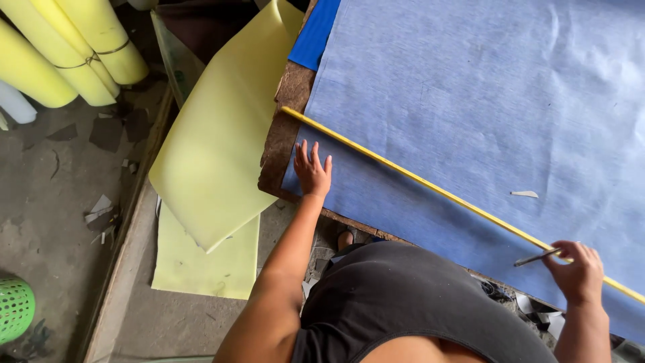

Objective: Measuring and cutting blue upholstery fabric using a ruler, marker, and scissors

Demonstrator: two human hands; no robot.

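Blue fabric (484,114) lies spread flat over the tabletop (285,121), filling the view from about twelve o'clock round to four o'clock, its near edge running along the worn brown board. A long yellow straightedge (430,188) rests on it, slanting from ten o'clock down to four o'clock. The left hand (312,171) lies palm down on the fabric just below the straightedge's upper end, fingers spread wide and holding nothing. The right hand (576,272) sits at four o'clock against the straightedge's lower stretch, fingers closed around a thin dark marking tool (536,257) whose tip points towards nine o'clock. A small pale scrap (524,194) lies on the fabric above the straightedge. Pale yellow sheets (215,148) hang off the tabletop's edge at nine o'clock, with yellow rolls (74,50) at ten o'clock and a green basket (15,307) on the floor at eight o'clock.
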